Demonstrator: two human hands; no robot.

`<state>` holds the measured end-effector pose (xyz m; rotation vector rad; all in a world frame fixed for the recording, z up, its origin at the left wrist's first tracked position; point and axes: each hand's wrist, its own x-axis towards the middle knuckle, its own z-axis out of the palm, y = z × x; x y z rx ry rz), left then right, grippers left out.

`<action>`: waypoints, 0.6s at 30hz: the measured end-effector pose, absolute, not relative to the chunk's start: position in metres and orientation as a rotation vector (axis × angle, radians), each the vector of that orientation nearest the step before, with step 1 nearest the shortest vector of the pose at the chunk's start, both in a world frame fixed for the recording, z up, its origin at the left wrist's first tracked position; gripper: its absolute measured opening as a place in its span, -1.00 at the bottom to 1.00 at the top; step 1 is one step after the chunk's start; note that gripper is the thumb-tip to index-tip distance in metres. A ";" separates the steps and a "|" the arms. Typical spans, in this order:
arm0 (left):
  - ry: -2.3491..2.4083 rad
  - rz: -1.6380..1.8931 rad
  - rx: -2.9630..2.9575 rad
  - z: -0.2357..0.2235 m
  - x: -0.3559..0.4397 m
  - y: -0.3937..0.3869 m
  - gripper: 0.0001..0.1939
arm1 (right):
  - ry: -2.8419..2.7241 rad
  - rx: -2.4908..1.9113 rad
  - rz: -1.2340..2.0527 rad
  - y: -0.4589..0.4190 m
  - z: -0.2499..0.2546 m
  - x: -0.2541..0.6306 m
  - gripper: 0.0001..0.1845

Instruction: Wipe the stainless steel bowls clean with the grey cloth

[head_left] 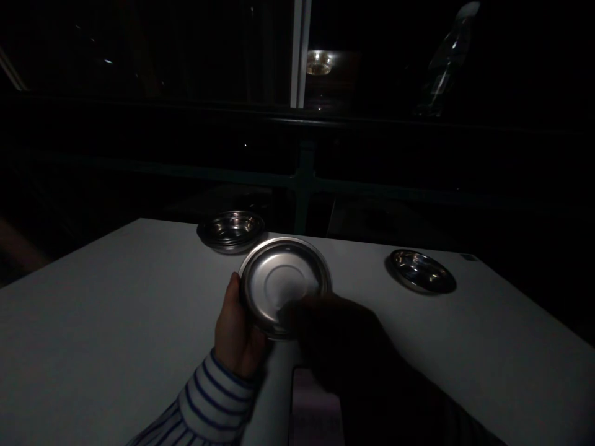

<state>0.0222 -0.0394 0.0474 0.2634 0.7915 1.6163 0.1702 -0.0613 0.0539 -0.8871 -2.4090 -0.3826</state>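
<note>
Shallow metal bowl (283, 282) in front of me, held up over the middle of the white table (139, 334) and tilted so that its round face, with a ring at the centre, is turned towards me. My left hand (237, 334) grips it by its left and lower edge. My right hand (344, 337) is a dark shape across its lower right side; I can't tell whether those fingers grip it or only pass over it. Just below, partly behind my right arm, lies a flat phone-like thing (313, 402) with a pinkish face. Beyond the bowl, to the left, a stack of metal bowls (232, 234) sits at the table's far edge, and well to the right rests a single dish (421, 271). Farther off, at upper right, a clear bottle (449, 59) leans in the dark
</note>
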 end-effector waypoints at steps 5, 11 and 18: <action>0.803 1.612 0.234 0.048 0.021 -0.039 -0.69 | -2.296 -0.910 -0.359 -0.058 0.062 0.175 -0.81; 0.779 1.577 0.246 0.049 0.024 -0.040 -0.67 | -2.358 -0.873 -0.301 -0.056 0.060 0.180 -0.76; 0.822 1.418 0.309 0.049 0.033 -0.045 -0.67 | -2.218 -0.959 -0.332 -0.051 0.076 0.195 -0.74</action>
